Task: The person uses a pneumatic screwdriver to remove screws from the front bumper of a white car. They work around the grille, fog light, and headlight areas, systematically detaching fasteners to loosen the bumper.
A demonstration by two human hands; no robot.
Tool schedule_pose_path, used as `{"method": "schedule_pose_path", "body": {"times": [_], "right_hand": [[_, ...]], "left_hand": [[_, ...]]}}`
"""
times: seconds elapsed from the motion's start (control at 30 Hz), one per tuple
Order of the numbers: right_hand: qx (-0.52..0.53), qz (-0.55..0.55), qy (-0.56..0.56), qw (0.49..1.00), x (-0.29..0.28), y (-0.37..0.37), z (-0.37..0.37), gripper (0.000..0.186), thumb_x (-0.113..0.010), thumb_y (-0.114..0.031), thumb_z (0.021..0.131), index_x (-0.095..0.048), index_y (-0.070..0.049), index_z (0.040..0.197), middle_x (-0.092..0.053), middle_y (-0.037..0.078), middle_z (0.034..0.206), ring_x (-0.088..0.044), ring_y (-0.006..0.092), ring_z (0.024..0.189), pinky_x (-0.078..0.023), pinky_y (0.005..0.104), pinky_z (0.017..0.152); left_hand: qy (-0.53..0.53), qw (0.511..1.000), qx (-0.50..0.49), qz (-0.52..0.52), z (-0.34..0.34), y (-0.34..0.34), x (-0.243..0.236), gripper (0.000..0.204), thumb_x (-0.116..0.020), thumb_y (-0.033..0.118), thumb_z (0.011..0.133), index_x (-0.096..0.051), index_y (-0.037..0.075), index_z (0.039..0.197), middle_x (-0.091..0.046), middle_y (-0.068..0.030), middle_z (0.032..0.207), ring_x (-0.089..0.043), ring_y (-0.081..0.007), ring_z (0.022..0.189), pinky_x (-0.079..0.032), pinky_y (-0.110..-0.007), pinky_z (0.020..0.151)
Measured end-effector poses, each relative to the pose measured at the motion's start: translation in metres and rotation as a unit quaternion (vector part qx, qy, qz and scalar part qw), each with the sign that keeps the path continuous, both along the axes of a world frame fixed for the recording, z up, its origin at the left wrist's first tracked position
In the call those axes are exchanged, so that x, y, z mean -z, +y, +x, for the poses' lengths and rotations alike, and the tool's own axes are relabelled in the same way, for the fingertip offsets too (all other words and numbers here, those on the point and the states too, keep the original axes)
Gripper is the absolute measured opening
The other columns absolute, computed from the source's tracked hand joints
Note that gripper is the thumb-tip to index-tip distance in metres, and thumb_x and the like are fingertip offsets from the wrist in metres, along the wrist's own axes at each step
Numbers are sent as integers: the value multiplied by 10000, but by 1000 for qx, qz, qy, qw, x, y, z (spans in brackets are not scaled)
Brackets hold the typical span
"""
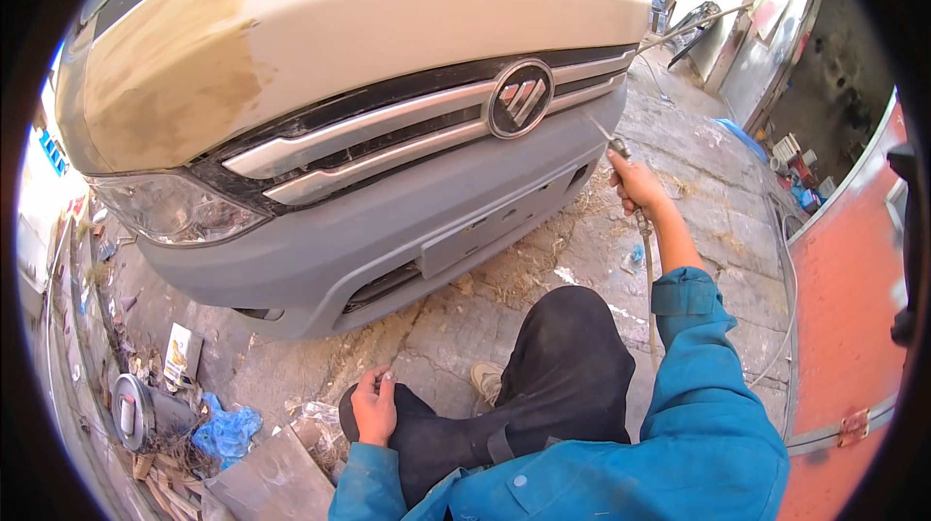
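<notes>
In front of me is the front end of a vehicle, with a grey bumper [388,221] and a silver-and-black grille [369,138] bearing a round emblem [521,99]. My right hand [635,184] is closed around an air blow gun [619,145], whose thin nozzle points up and left toward the bumper's right part, just below the grille. From under that hand a hose [651,279] hangs down beside my sleeve. My left hand [374,407] rests by my bent left knee, fingers loosely apart, with nothing in it.
Brownish patches mark the pale hood [184,56] above a clear headlight [179,209]. At lower left lie a dark bucket [150,411], a blue plastic bag [226,429], a box [182,354] and a flat board [272,477]. A red metal door [844,298] stands at right.
</notes>
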State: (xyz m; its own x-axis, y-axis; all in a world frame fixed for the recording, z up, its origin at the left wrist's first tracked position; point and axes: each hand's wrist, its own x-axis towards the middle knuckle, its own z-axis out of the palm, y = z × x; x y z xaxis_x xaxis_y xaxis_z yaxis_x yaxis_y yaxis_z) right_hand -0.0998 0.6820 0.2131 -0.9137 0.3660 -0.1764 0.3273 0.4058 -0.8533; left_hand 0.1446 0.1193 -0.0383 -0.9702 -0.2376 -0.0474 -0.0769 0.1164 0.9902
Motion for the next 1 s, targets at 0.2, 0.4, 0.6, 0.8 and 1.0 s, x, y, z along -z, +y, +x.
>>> {"method": "schedule_pose_path", "body": {"times": [0.2, 0.4, 0.6, 0.8, 1.0], "right_hand": [[73, -39, -9, 997, 25, 43, -20, 676, -617, -706, 1097, -594, -67, 875, -465, -5, 598, -429, 154, 422, -438, 393, 433], [-4, -79, -3, 997, 46, 0, 25, 635, -616, -640, 1123, -609, -53, 880, -452, -5, 579, -423, 147, 421, -453, 386, 441], [-140, -109, -61, 982, 63, -38, 72, 625, -599, -611, 1145, -626, -43, 886, -449, -5, 569, -424, 137, 421, -472, 381, 449], [-60, -98, -90, 989, 90, -20, 74, 645, -616, -641, 1123, -627, -41, 887, -460, 3, 567, -443, 148, 411, -480, 391, 445], [-45, -100, -58, 992, 79, 2, 67, 654, -611, -647, 1123, -618, -39, 880, -450, 4, 556, -432, 150, 405, -476, 393, 447]], "left_hand": [[0, 1000, 8, -22, 0, 1, -6, 292, -744, 159, 1098, -770, -66, 1282, -833, -130, 1064, -769, -166, 971, -602, -326, 898], [4, 1000, 7, -19, -1, 5, -5, 266, -746, 139, 1095, -772, -61, 1268, -827, -129, 1069, -757, -160, 964, -600, -326, 897], [6, 1000, 12, -20, 0, 4, -6, 250, -742, 135, 1101, -776, -52, 1265, -820, -119, 1061, -743, -153, 970, -592, -319, 892], [-4, 1000, 4, 1, 0, 4, -5, 251, -742, 138, 1104, -776, -47, 1269, -818, -116, 1056, -742, -153, 966, -590, -317, 886], [-18, 999, 22, -28, 1, 1, -6, 236, -689, 93, 1123, -746, -68, 1286, -810, -107, 1136, -755, -162, 1038, -586, -307, 964]]}}
